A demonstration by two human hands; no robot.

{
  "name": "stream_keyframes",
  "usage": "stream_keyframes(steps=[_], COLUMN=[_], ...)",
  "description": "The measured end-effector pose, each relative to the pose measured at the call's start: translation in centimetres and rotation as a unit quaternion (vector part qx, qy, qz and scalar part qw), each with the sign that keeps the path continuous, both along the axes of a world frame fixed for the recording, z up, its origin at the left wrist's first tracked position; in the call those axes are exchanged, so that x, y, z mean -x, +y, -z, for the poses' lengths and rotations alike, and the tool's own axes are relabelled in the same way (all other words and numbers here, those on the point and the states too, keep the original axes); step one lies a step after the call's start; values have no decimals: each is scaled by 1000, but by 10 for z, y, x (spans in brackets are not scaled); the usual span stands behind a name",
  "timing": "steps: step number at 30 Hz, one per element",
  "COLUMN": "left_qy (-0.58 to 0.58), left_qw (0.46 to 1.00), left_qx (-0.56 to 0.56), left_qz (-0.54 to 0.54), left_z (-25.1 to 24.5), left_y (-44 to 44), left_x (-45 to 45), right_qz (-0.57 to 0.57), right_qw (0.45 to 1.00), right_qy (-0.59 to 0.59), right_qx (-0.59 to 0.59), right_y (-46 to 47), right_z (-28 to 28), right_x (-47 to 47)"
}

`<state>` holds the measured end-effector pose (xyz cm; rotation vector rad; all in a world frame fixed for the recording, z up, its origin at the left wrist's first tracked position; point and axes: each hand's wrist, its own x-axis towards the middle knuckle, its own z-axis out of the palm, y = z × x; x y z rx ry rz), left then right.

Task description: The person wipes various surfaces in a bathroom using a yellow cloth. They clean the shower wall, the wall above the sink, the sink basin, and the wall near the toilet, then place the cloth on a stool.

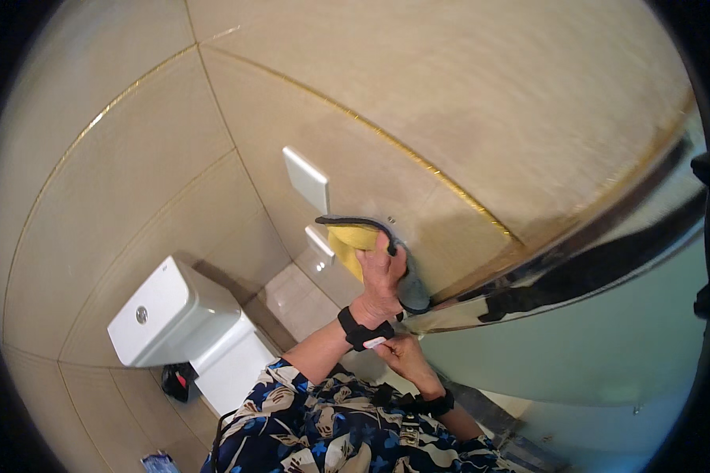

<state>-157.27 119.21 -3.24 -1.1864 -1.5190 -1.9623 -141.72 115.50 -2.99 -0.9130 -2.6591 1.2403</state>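
Observation:
My left hand (381, 269) grips a yellow and grey cleaning cloth (355, 236) with a dark edge, against the beige tiled wall beside a white wall plate (307, 177). A second, smaller white fixture (319, 243) shows just left of the cloth. Below and to the right, my right hand (405, 355) is close to the black strap on my left wrist, its fingers bent. Its fingertips are partly hidden, so whether it holds something cannot be told.
A white toilet (195, 319) stands at the lower left, with a black plastic bag (178, 381) beside it. To the right runs a frosted glass panel (568, 349) with a shiny metal frame. A blue package (160, 462) lies at the bottom left.

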Motion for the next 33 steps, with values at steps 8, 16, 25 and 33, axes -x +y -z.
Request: stream_keyframes(steps=[8, 16, 25, 33], left_qy=[-431, -432, -422, -380], left_qw=[849, 849, 879, 911], left_qx=[-5, -19, -125, -87], left_qz=[306, 302, 183, 136], left_z=[147, 129, 125, 153], left_y=[15, 7, 9, 34], left_x=[30, 2, 29, 197], right_qz=[33, 22, 23, -19], right_qw=[998, 998, 997, 996], right_qy=[-62, -23, -43, -16], right_qx=[2, 54, 59, 90], right_y=[-28, -8, -4, -1], right_z=[35, 99, 124, 135], right_x=[72, -3, 14, 57])
